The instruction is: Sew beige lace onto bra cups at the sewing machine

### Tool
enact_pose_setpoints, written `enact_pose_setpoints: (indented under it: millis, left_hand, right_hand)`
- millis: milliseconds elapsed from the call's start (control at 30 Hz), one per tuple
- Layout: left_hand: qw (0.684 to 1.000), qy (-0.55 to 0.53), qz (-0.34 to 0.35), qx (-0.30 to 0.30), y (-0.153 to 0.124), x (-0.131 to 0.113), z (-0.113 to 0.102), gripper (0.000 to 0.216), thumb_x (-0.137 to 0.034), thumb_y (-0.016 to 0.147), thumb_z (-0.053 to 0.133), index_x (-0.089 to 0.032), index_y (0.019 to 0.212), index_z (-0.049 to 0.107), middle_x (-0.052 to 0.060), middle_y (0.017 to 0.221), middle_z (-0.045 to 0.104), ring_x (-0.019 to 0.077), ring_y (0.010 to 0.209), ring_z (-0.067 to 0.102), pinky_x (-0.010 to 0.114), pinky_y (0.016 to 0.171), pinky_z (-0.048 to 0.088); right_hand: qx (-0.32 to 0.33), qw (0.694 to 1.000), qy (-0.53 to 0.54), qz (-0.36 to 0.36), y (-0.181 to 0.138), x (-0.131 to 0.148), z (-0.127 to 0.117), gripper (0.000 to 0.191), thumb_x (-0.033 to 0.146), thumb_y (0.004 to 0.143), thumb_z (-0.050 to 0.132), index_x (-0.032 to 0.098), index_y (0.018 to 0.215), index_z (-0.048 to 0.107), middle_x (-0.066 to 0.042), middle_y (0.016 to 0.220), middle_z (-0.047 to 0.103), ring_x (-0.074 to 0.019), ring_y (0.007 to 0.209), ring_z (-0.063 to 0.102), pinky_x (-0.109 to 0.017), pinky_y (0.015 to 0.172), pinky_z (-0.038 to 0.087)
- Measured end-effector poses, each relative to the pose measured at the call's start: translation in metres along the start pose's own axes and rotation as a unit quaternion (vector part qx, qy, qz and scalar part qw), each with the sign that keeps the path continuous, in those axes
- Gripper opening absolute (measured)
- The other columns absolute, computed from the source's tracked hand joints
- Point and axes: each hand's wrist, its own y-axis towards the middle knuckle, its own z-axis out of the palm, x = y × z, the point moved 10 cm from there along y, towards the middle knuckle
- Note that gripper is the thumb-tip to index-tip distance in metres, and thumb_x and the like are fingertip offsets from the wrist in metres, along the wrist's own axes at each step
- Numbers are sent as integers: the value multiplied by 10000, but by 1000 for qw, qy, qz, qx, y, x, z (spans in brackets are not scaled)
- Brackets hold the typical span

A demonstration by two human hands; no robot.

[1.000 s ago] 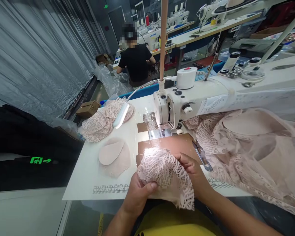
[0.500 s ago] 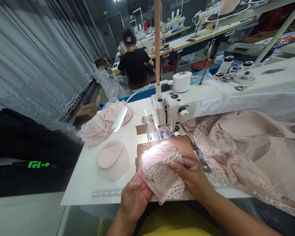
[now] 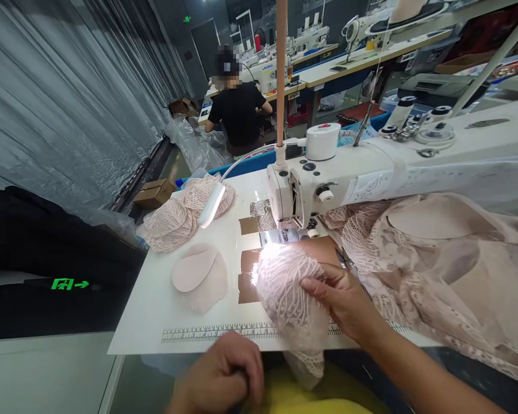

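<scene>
My right hand (image 3: pixel 343 299) pinches a beige lace bra cup (image 3: pixel 289 287) between thumb and fingers. The cup hangs over the table's front edge, with its lower lace end below the ruler marks. Bright lamp light falls on its upper left. My left hand (image 3: pixel 224 371) is apart from the cup, low at the front edge; its fingers bend downward and are blurred. The sewing machine head (image 3: pixel 293 192) stands just beyond the cup. Metal thread snips (image 3: pixel 347 261) lie partly hidden behind my right hand. On the left rests a smooth pad on sheer fabric (image 3: pixel 198 276).
Stacked lace cups (image 3: pixel 170 224) sit at the table's back left under a small lamp (image 3: pixel 211 206). A heap of beige lace garments (image 3: pixel 453 276) covers the right side. A person in a black shirt (image 3: pixel 240 118) sits at another machine beyond.
My left hand has let go of the lace cup and moved down and left. The cup now droops from my right hand alone, its lower end hanging further down.
</scene>
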Motion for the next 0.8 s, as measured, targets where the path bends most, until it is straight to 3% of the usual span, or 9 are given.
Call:
enact_pose_setpoints:
  millis: [33,67,133,167,233,333,500,800]
  left_hand:
    - [996,33,61,-64,-4,-22,-19,94,-224,764,620,-156,722,668,53,709,626,156,685,574,256,648,441]
    - [983,79,101,-128,-8,-40,-34,160,-249,737,659,-181,881,665,69,904,639,194,858,578,294,779,448]
    - [955,182,114,-206,-7,-59,-49,560,-274,627,772,-216,1148,574,90,1246,519,261,1138,463,347,964,369]
    - [954,205,86,-200,-1,-57,-48,649,-285,601,795,-215,1194,539,92,1260,502,263,1140,457,344,964,369]
    - [971,183,19,-153,15,-41,-38,520,-321,658,760,-176,1114,556,66,1043,582,200,928,542,285,811,436]
    - [982,147,-14,-118,27,-25,-24,258,-344,753,674,-136,853,559,-14,721,503,103,652,465,204,600,380]
    - [977,177,-2,-115,31,-25,-19,223,-335,784,643,-132,805,554,-21,710,462,98,657,419,206,590,340]
    - [984,137,5,-113,43,-31,-29,251,-363,807,626,-115,836,600,1,718,497,106,669,429,215,607,354]
  right_hand:
    - [51,997,-58,-4,-3,2,12,176,329,702,752,179,775,696,-8,734,663,-145,665,586,-248,624,459]
    - [104,988,-113,-11,-7,3,27,149,308,729,729,173,778,691,-7,738,658,-141,670,582,-238,619,448]
    - [193,961,-194,-41,-18,5,53,99,268,783,672,169,788,678,0,744,652,-130,675,577,-221,623,434]
    - [222,948,-219,-57,-22,6,64,84,250,810,639,173,814,672,3,757,654,-127,687,580,-217,635,432]
    - [245,931,-259,-82,-28,7,75,90,221,849,580,184,867,660,3,805,664,-127,725,594,-213,665,436]
    - [209,918,-313,-123,-26,12,73,104,227,861,564,189,822,652,0,796,664,-132,737,601,-220,684,438]
    - [110,901,-372,-194,-21,27,60,190,236,848,556,180,669,588,-15,726,633,-146,706,587,-237,643,433]
    - [63,906,-387,-161,-13,26,50,235,244,814,575,178,593,532,1,610,612,-122,564,548,-229,537,393]
